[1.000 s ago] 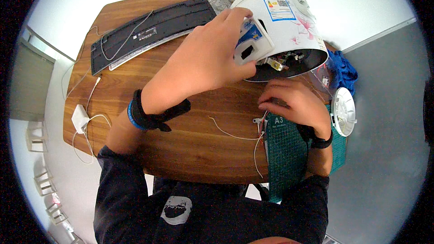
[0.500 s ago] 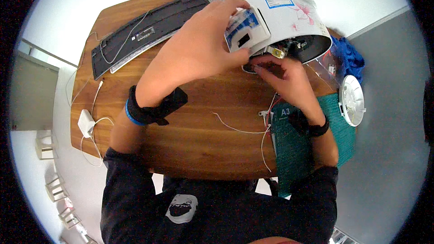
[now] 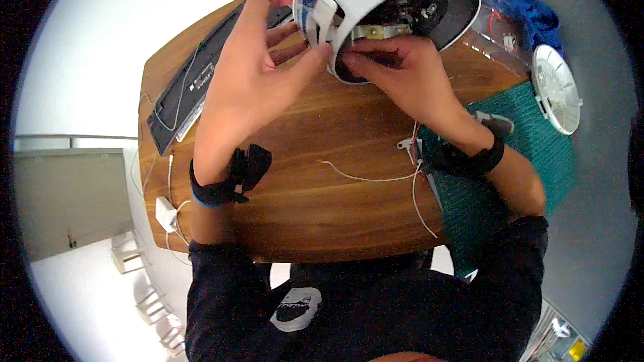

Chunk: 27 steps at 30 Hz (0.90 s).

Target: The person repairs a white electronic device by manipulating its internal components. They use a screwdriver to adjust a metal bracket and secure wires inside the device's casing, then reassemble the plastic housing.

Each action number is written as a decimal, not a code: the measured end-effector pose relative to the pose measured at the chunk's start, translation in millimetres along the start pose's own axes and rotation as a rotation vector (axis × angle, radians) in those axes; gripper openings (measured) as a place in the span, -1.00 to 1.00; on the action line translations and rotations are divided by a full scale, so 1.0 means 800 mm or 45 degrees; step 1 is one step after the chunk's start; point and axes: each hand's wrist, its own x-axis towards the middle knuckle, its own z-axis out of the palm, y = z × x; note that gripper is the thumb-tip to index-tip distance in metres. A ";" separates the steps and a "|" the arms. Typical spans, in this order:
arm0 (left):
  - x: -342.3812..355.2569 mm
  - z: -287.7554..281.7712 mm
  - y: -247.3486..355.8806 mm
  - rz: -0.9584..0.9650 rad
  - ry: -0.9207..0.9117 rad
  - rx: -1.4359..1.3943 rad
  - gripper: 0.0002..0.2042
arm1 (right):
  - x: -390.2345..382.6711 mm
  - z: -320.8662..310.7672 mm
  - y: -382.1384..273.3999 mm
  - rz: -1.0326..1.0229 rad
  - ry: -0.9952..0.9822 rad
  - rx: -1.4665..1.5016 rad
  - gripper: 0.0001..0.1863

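Observation:
A white appliance housing point(image 3: 365, 0) with pink flowers, like a rice cooker, lies on its side at the table's far edge. Its open underside faces me, showing wiring and a metal bracket point(image 3: 373, 31). My left hand point(image 3: 258, 70) grips a white-and-blue control panel point(image 3: 323, 15), fingers and thumb on either side, tilted out from the housing's left side. Just inside the lower left rim, my right hand point(image 3: 412, 77) has thumb and index finger pinched together; what lies between them is hidden.
A round white cover point(image 3: 557, 90) rests beside a green cutting mat point(image 3: 530, 141). Clear plastic point(image 3: 493, 40) and a blue cloth point(image 3: 537, 17) lie at the back right. White cable point(image 3: 376, 179) crosses the middle; a black keyboard point(image 3: 184, 94) and white adapter point(image 3: 166, 214) are left.
The panel has turned edge-on in my left hand. My right hand remains at the opening's lower rim. The view has shifted, showing more of the housing's inside.

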 end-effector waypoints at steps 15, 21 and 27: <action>0.001 0.002 0.002 -0.036 -0.084 -0.079 -0.48 | -0.010 0.007 -0.009 0.373 -0.041 0.741 -0.66; 0.000 -0.002 -0.004 -0.084 -0.177 -0.105 -0.40 | -0.008 0.014 0.004 0.311 -0.061 0.802 -0.70; -0.001 -0.001 0.000 -0.135 -0.123 -0.064 -0.36 | -0.008 0.015 0.004 0.397 -0.050 0.725 -0.69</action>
